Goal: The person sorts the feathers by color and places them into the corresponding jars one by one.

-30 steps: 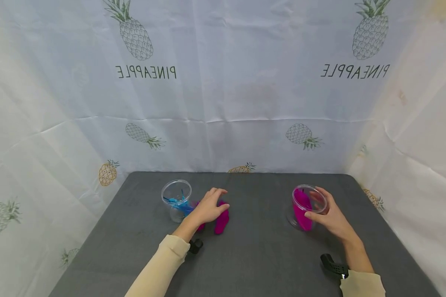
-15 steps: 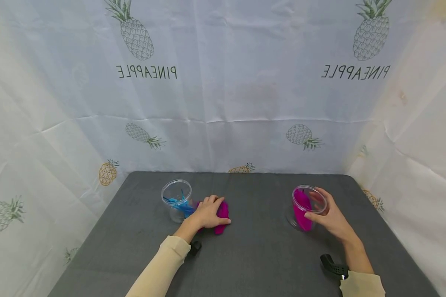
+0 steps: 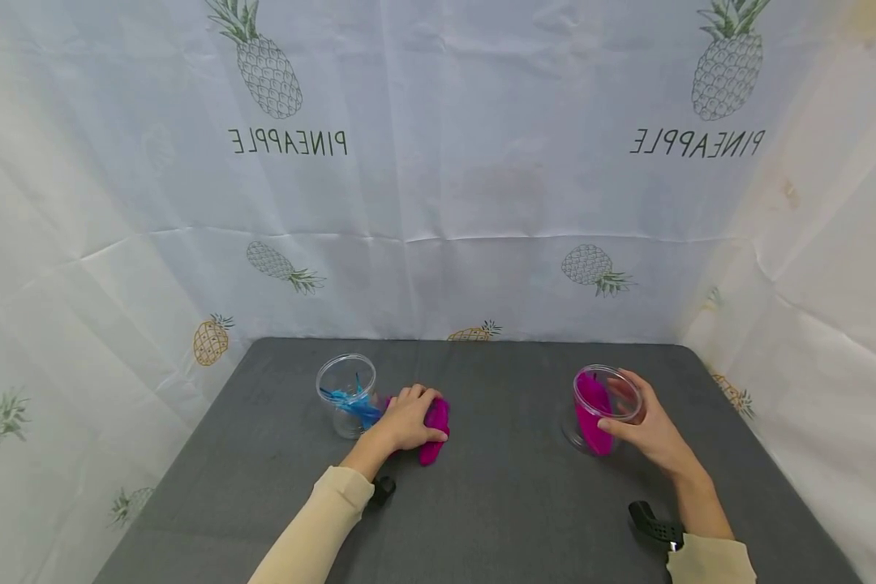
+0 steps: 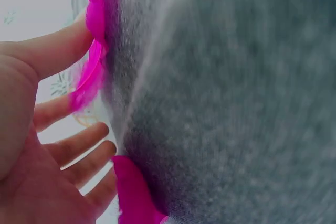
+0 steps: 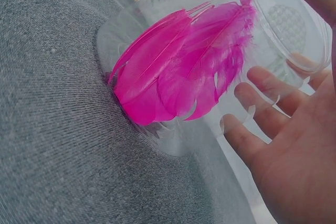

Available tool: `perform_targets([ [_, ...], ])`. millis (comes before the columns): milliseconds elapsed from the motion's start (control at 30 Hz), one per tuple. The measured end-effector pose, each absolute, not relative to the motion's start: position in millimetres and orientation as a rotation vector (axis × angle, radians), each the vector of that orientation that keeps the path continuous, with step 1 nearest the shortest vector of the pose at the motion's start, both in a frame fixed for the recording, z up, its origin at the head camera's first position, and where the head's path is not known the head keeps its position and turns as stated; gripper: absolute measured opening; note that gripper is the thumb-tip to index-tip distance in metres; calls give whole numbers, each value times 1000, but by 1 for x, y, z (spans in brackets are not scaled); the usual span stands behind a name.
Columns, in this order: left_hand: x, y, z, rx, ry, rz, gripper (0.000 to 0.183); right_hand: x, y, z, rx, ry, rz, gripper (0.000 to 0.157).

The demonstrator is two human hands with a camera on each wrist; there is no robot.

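Observation:
My left hand point(image 3: 406, 420) is low over the grey table, its thumb and index finger pinching a bright pink feather point(image 3: 436, 430). In the left wrist view, that feather point(image 4: 95, 19) stands between thumb and index while the other fingers stay loosely spread. A second pink feather point(image 4: 134, 192) lies on the table below those fingers. At the right, my right hand point(image 3: 653, 426) grips a clear plastic cup point(image 3: 607, 369) standing on the table. Pink feathers point(image 5: 181, 66) lean inside this cup, and my fingers curl round its far side.
Another clear plastic cup point(image 3: 346, 361) stands just left of my left hand, with blue feathers point(image 3: 354, 401) in it. The grey table point(image 3: 511, 503) reaches back to a white pineapple-print curtain point(image 3: 438, 186), which also hangs along both sides.
My left hand has come down onto the pink feather, and thumb and index have closed on it. The feather has shifted slightly toward me. The right hand and its cup stay put.

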State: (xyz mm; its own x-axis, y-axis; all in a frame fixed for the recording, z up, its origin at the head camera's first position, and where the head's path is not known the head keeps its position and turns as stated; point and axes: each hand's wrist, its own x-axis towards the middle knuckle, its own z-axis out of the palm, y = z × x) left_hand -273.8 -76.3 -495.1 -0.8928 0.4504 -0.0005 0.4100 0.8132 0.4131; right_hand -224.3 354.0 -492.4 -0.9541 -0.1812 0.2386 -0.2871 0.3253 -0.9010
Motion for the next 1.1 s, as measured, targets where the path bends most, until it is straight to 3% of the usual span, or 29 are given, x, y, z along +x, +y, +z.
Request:
perform_targets([
  [733,-274,-66,-489,794,2759,1004,40,-225,353,-493,446,-2477,1677,90],
  [1100,-277,-54,-486,759,2627,1312,39,-226,353,-493,419,-2493,1676,92],
])
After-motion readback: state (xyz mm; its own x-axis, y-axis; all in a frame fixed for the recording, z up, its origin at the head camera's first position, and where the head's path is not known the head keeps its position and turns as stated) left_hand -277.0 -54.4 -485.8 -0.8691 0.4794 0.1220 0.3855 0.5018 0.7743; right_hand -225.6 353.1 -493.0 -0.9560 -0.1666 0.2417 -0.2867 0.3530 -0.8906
